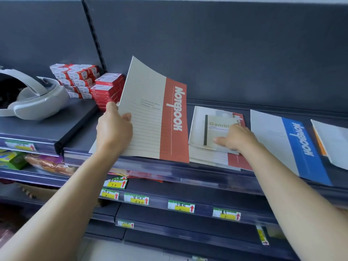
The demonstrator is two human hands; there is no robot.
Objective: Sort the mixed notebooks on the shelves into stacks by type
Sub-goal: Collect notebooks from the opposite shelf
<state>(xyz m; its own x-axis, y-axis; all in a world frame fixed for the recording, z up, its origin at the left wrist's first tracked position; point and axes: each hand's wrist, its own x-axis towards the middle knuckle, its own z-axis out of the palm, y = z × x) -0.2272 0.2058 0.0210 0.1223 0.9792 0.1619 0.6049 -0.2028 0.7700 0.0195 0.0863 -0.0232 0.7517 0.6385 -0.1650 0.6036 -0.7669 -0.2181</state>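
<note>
Head cam: left hand [114, 127] pinches the red notebook [150, 113] by one edge, tilted up over the shelf [79, 136], so it might flop or slip. Right hand [237, 137] lies on the small Gambi notebook [216, 127], grip unclear; nudging that overhanging pile [211, 157] could spill it

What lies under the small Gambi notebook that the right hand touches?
The Gambi notebook lies on a larger white notebook, which lies on a red-banded notebook whose red edge sticks out. Whether more lie beneath is hidden.
</note>
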